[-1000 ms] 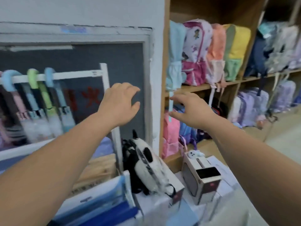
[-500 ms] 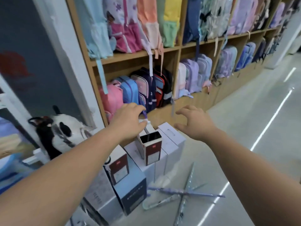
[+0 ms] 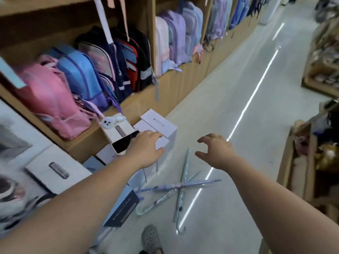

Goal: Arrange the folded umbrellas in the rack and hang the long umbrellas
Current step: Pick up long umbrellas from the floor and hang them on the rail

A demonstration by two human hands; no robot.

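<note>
Three long umbrellas lie crossed on the grey floor below my hands: a purple umbrella [image 3: 180,185] lying sideways, a pale blue umbrella [image 3: 182,189] running lengthways with its hooked handle nearest me, and a light blue-green umbrella [image 3: 157,201] slanting under them. My left hand [image 3: 146,149] hangs above the white boxes with loosely bent fingers and holds nothing. My right hand [image 3: 215,152] hovers over the floor above the umbrellas, fingers spread and half curled, empty. The umbrella rack is out of view.
White boxes [image 3: 158,123] and a dark blue box [image 3: 122,208] stand stacked at the left by a wooden shelf [image 3: 139,99] full of backpacks. A phone [image 3: 125,142] lies on one box. More shelving [image 3: 300,162] stands at the right. My grey shoe [image 3: 151,239] is near the bottom.
My view swung right and down from the hung umbrellas on the white rack to the floor. Both hands dropped lower, and the crossed umbrellas now lie closer beneath them.
</note>
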